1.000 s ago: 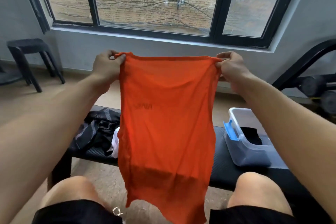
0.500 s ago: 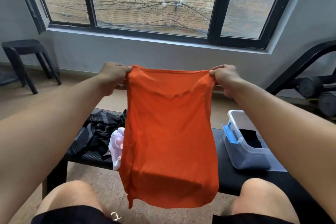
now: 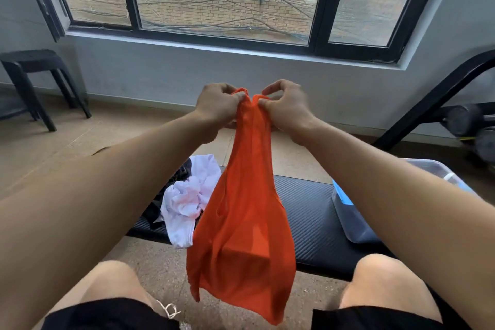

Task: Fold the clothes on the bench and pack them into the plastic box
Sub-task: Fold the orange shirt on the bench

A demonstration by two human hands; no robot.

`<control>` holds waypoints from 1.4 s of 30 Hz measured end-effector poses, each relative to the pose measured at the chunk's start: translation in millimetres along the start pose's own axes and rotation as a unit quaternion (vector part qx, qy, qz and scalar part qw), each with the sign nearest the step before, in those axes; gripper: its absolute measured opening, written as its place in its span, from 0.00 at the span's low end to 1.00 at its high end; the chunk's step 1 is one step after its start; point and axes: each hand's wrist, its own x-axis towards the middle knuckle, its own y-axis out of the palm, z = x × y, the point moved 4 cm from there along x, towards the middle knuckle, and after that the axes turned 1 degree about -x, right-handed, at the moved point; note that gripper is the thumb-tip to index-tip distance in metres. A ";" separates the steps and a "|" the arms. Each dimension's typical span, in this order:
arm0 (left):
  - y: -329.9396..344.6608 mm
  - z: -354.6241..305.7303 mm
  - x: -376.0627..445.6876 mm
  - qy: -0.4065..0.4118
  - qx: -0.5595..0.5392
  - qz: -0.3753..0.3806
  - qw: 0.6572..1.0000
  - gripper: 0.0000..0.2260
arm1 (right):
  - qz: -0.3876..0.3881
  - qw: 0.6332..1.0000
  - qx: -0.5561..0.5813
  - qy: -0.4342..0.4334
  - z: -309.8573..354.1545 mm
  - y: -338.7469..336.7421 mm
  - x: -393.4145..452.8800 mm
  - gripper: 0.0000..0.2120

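An orange garment (image 3: 241,222) hangs in the air over the black bench (image 3: 305,211), folded lengthwise so its two top corners meet. My left hand (image 3: 218,103) pinches one corner and my right hand (image 3: 284,106) pinches the other, almost touching each other. A white garment (image 3: 187,195) lies crumpled on the bench's left part over a dark garment (image 3: 154,213), mostly hidden by my left arm. The clear plastic box (image 3: 353,225) with a blue latch stands on the bench at the right, largely covered by my right arm.
A black stool (image 3: 37,80) stands by the wall at the left. A black frame with dumbbells (image 3: 466,120) is at the right. A window wall lies beyond the bench. My knees are close to the bench's near edge.
My hands have come together from shoulder width, bringing the garment's two top corners to meet. The orange garment now hangs narrow and doubled instead of spread flat.
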 end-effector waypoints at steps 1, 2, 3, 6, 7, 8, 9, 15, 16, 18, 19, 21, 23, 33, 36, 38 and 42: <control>-4.4 1.5 0.8 0.006 0.013 -0.004 1.000 0.05 | 0.002 1.000 -0.010 0.003 -1.0 -2.5 -0.1 0.07; -10.8 3.0 1.7 0.013 0.038 -0.006 0.999 0.04 | 0.015 1.000 -0.007 0.011 -1.4 -6.2 -1.6 0.08; -19.3 5.1 3.8 0.022 0.079 -0.006 0.997 0.03 | 0.050 0.999 0.004 0.018 -0.5 -9.9 -4.6 0.09; -51.9 13.2 10.9 0.030 0.288 -0.015 0.957 0.08 | 0.296 0.953 0.059 0.017 8.3 -17.8 -21.5 0.11; -61.4 15.6 11.6 0.019 0.318 -0.026 0.948 0.09 | 0.384 0.919 0.083 0.024 12.2 -18.7 -31.4 0.11; -67.5 18.8 12.1 0.001 0.302 -0.030 0.953 0.09 | 0.444 0.889 0.105 0.033 15.8 -17.9 -40.4 0.12; -68.8 22.3 10.6 -0.023 0.250 -0.023 0.968 0.09 | 0.466 0.876 0.114 0.038 20.0 -15.1 -47.4 0.12; -39.8 27.3 -18.1 -0.116 -0.068 0.047 0.990 0.15 | 0.147 0.981 0.125 0.010 36.3 14.2 -53.2 0.07; -40.0 26.4 -23.5 -0.086 -0.068 0.021 0.994 0.16 | 0.120 0.984 0.131 0.011 34.8 16.4 -50.6 0.07; -46.0 19.3 -35.1 0.041 0.024 -0.042 0.998 0.15 | 0.102 0.984 0.140 0.028 30.7 19.5 -45.7 0.08; -46.8 14.8 -41.5 0.097 0.083 -0.043 0.991 0.13 | 0.105 0.983 0.149 0.038 29.3 21.1 -44.3 0.08; -39.6 12.5 -51.8 0.128 0.144 0.036 0.981 0.10 | 0.114 0.978 0.168 0.043 29.8 24.9 -44.7 0.08; -32.7 15.1 -56.7 0.122 0.164 0.078 0.976 0.12 | 0.123 0.980 0.155 0.035 29.5 28.4 -44.3 0.08; -47.0 34.6 -43.5 0.022 -0.033 0.057 0.998 0.05 | 0.195 0.978 0.062 -0.029 -0.3 34.6 -44.2 0.18; -48.2 32.4 -41.3 -0.008 -0.056 0.089 0.994 0.05 | 0.324 0.943 -0.072 -0.005 -49.0 56.0 -57.4 0.30; -48.3 31.2 -40.2 -0.026 -0.073 0.108 0.991 0.07 | 0.338 0.925 -0.176 -0.017 -83.2 69.1 -60.3 0.27; -61.4 35.6 -30.7 -0.040 -0.009 0.085 0.996 0.13 | 0.256 0.945 -0.204 -0.002 -124.4 73.9 -45.7 0.05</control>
